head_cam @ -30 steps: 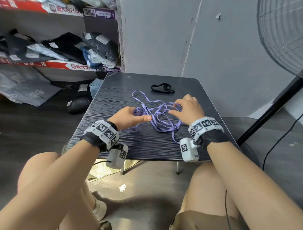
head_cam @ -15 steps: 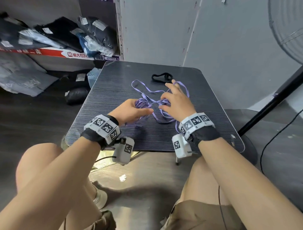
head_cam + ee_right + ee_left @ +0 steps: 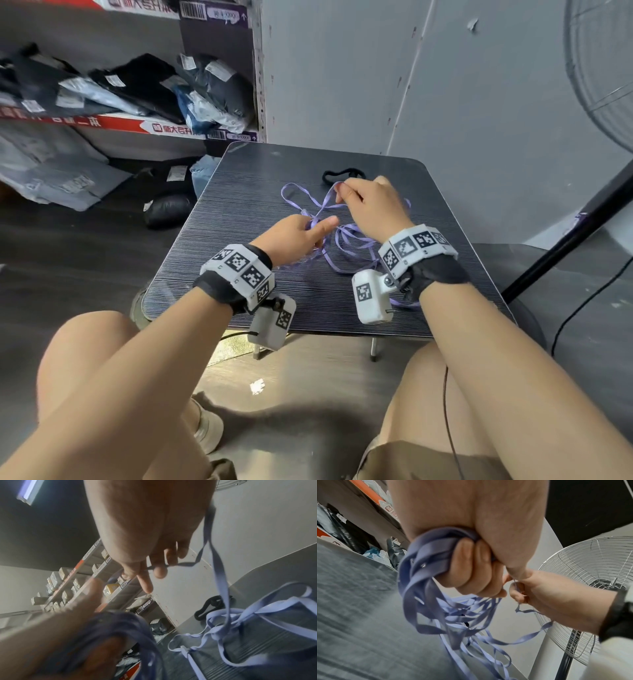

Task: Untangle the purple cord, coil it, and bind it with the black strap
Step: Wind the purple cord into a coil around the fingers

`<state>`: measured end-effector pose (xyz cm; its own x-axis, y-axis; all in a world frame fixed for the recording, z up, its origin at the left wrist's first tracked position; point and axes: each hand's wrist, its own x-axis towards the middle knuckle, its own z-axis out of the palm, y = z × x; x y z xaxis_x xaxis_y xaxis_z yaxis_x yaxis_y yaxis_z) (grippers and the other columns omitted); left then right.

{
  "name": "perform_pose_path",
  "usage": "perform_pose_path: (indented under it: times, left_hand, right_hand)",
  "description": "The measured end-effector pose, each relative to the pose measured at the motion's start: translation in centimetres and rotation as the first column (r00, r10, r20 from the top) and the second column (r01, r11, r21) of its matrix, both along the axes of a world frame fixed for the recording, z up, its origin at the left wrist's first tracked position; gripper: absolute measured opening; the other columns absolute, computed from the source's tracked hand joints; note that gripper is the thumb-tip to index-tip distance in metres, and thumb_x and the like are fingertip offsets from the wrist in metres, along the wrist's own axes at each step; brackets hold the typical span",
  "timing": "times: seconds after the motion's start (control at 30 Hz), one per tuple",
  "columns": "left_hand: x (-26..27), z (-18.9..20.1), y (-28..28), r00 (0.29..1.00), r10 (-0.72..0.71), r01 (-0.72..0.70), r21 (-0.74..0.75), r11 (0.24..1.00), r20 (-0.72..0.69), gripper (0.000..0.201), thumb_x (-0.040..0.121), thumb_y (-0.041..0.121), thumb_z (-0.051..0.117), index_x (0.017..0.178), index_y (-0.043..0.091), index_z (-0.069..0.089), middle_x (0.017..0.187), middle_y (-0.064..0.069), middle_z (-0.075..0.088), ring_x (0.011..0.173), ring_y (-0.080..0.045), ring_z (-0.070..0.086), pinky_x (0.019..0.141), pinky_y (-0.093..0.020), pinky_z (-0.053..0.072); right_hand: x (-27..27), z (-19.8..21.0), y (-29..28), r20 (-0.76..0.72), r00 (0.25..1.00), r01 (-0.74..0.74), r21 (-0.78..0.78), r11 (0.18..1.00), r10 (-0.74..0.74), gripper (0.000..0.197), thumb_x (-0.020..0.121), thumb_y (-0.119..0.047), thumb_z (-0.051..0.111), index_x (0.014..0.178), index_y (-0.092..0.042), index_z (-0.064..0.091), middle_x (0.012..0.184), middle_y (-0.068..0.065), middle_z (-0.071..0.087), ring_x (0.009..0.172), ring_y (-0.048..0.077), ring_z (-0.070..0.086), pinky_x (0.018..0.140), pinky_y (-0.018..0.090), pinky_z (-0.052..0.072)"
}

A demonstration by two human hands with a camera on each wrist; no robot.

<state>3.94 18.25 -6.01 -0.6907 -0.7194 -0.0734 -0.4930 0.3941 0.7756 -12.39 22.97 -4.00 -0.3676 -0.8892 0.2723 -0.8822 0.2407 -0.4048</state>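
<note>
Gripping a bunch of flat purple cord (image 3: pixel 346 240) in the curled left hand (image 3: pixel 291 236), right hand (image 3: pixel 370 209) pinching one raised strand, thin black strap (image 3: pixel 342 174) beyond.

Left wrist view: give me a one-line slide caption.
Left hand grips a bunch of purple cord loops above the table while the right hand pinches one strand.
</note>
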Motion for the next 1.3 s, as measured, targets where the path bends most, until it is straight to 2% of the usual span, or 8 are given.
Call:
perform_pose_path:
  times: [0.1, 0.2, 0.33, 0.6, 0.8, 1.0, 1.13, 1.3]
  left_hand:
    - [-0.2, 1.1, 0.1, 0.991, -0.007, 0.022, 0.112, 0.993, -0.130, 0.054, 0.094, 0.056, 0.033, 0.063, 0.014, 0.044, 0.048, 0.002, 0.037, 0.034, -0.010, 0.027, 0.039, -0.020, 0.024]
    - [-0.2, 1.9, -0.2, 0.967, 0.051, -0.007, 0.177, 0.984, -0.248, 0.056, 0.095, 0.057, 0.029, 0.065, 0.011, 0.043, 0.043, 0.005, 0.032, 0.035, -0.011, 0.022, 0.038, -0.016, 0.020]
    - [-0.4, 3.0, -0.8, 0.897, 0.134, -0.018, 0.269, 0.963, -0.420, 0.054, 0.095, 0.058, 0.029, 0.064, 0.015, 0.042, 0.044, 0.007, 0.027, 0.038, -0.012, 0.018, 0.041, -0.016, 0.017]
    - [0.8, 5.9, -2.0, 0.713, 0.268, -0.109, 0.274, 0.955, -0.648, 0.043, 0.098, 0.040, 0.043, 0.061, 0.022, 0.029, 0.045, 0.010, 0.025, 0.038, -0.007, 0.017, 0.039, -0.016, 0.015]
    - [1.0, 6.7, -2.0, 0.688, 0.247, -0.140, 0.209, 0.968, -0.682, 0.044, 0.098, 0.032, 0.046, 0.060, 0.023, 0.025, 0.040, 0.014, 0.024, 0.036, -0.005, 0.017, 0.038, -0.016, 0.017]
    - [0.7, 6.4, -2.1, 0.724, 0.198, -0.211, 0.061, 0.975, -0.661, 0.036, 0.094, 0.026, 0.055, 0.066, 0.017, 0.035, 0.052, -0.004, 0.032, 0.038, -0.010, 0.027, 0.039, -0.021, 0.026]
    - [0.1, 5.7, -2.4, 0.737, 0.230, -0.252, 0.058, 0.966, -0.635, 0.024, 0.096, 0.026, 0.051, 0.079, 0.011, 0.043, 0.056, -0.006, 0.040, 0.039, -0.011, 0.037, 0.044, -0.023, 0.035]
    - [-0.8, 4.9, -2.4, 0.800, 0.267, -0.315, 0.003, 0.949, -0.537, 0.035, 0.094, 0.038, 0.052, 0.087, 0.006, 0.041, 0.057, -0.006, 0.046, 0.036, -0.004, 0.041, 0.043, -0.014, 0.037]
  right_hand:
    - [-0.4, 0.2, -0.2, -0.029, 0.999, -0.022, -0.004, 1.000, 0.022, 0.037, 0.096, -0.051, 0.034, 0.087, -0.028, 0.061, 0.091, 0.004, 0.058, 0.086, 0.022, 0.050, 0.073, 0.033, 0.038]
    - [-0.6, -0.8, -0.4, -0.072, 0.983, -0.161, 0.131, 0.978, 0.171, 0.019, 0.098, -0.027, 0.041, 0.104, -0.020, 0.059, 0.095, 0.005, 0.058, 0.091, 0.026, 0.056, 0.073, 0.036, 0.045]
    - [-0.4, -3.0, -0.6, -0.142, 0.968, -0.178, 0.195, 0.965, 0.207, 0.035, 0.086, -0.002, 0.042, 0.108, -0.029, 0.050, 0.092, 0.004, 0.052, 0.094, 0.025, 0.053, 0.078, 0.036, 0.045]
    - [-2.2, -4.4, -0.1, -0.280, 0.955, -0.029, 0.228, 0.973, 0.094, 0.022, 0.097, -0.023, 0.042, 0.107, -0.019, 0.060, 0.106, 0.007, 0.057, 0.097, 0.030, 0.058, 0.068, 0.034, 0.042]
    - [-1.3, -3.1, 1.1, -0.288, 0.957, -0.020, 0.078, 0.997, 0.042, 0.030, 0.100, -0.027, 0.037, 0.117, -0.021, 0.060, 0.099, 0.008, 0.059, 0.088, 0.032, 0.059, 0.065, 0.032, 0.039]
    - [0.7, -1.9, 1.6, -0.287, 0.933, -0.194, 0.109, 0.975, 0.218, 0.035, 0.096, -0.036, 0.034, 0.115, -0.015, 0.054, 0.084, 0.006, 0.046, 0.066, 0.026, 0.042, 0.047, 0.029, 0.023]
    - [1.8, -1.0, 2.1, -0.488, 0.816, -0.375, -0.037, 0.926, 0.310, 0.020, 0.091, -0.031, 0.056, 0.095, -0.012, 0.049, 0.072, 0.007, 0.040, 0.062, 0.029, 0.049, 0.042, 0.032, 0.033]
    - [2.7, -0.6, 2.0, -0.723, 0.633, -0.447, -0.050, 0.893, 0.276, 0.024, 0.065, -0.021, 0.084, 0.083, -0.020, 0.068, 0.067, 0.003, 0.049, 0.057, 0.021, 0.051, 0.038, 0.018, 0.021]
